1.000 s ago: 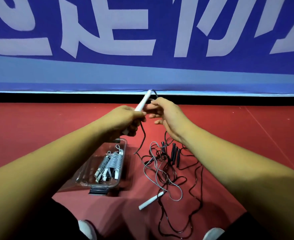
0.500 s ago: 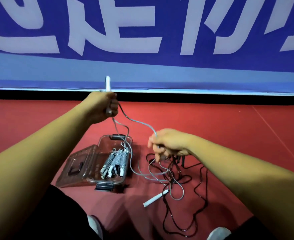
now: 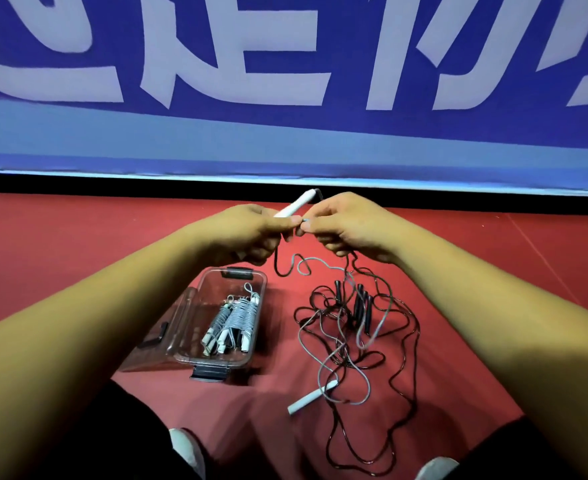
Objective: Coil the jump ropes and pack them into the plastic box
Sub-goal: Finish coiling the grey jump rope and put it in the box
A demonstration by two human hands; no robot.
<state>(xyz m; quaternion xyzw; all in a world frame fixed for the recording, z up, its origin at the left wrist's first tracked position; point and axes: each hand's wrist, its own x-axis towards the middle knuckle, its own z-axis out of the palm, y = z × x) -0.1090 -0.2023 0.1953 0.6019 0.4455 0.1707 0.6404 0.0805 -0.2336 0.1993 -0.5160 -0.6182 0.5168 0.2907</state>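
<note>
My left hand (image 3: 247, 233) grips a white jump-rope handle (image 3: 296, 202) that points up and to the right. My right hand (image 3: 348, 223) pinches the grey cord (image 3: 311, 263) right beside that handle. The cord hangs down into a tangle of grey and black ropes (image 3: 354, 334) on the red floor. The rope's other white handle (image 3: 311, 396) lies at the near edge of the tangle. Black handles (image 3: 361, 306) lie within it. A clear plastic box (image 3: 213, 355) stands open at the left and holds coiled grey ropes (image 3: 235, 320).
The box's clear lid (image 3: 157, 337) leans off its left side, and a black latch (image 3: 209, 372) sticks out at the near end. A blue banner wall (image 3: 285, 133) closes the far side of the red floor (image 3: 78, 244). My shoes (image 3: 185, 452) are at the bottom edge.
My hands were apart, left raised and right low on the cord. Now they have come together, the right hand pinching the cord next to the handle held by the left.
</note>
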